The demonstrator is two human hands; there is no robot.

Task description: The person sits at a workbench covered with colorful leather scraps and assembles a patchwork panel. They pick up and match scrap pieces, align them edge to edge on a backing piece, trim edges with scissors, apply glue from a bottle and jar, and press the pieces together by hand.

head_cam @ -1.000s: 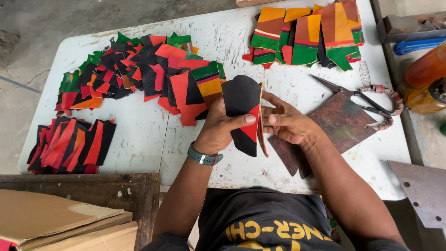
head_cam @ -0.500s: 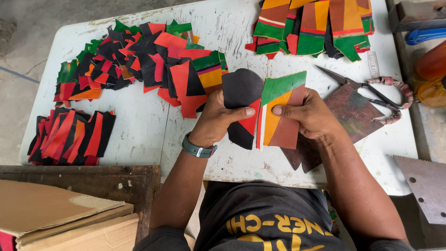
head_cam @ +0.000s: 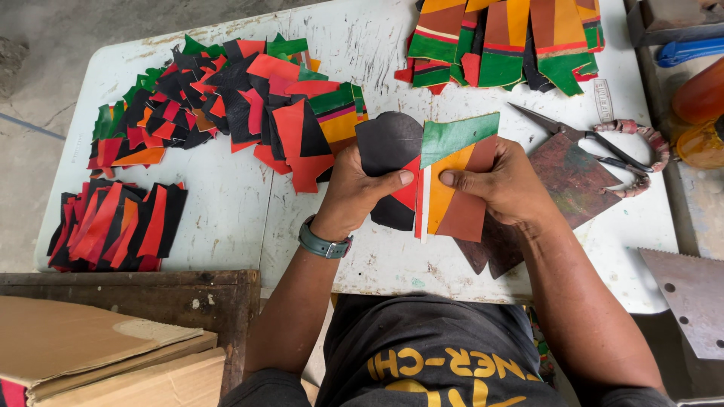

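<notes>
My left hand (head_cam: 360, 190) grips a black and red leather piece (head_cam: 391, 147) above the white table (head_cam: 241, 218). My right hand (head_cam: 507, 183) holds a patchwork piece of green, orange and brown leather (head_cam: 454, 175) right beside it, their edges meeting along a pale seam. Both thumbs press on the pieces near the join. A grey watch (head_cam: 324, 245) sits on my left wrist.
A heap of red, black and green scraps (head_cam: 226, 105) lies at the back left, a neat stack of red and black pieces (head_cam: 117, 226) at the front left. Sewn patchwork panels (head_cam: 505, 41) lie at the back. Scissors (head_cam: 596, 139) rest on a dark brown sheet (head_cam: 573, 181). Cardboard (head_cam: 90, 354) lies below.
The right hand has turned the folded piece open, showing its green, orange and brown face beside the black piece. Both hands have stayed above the table's middle.
</notes>
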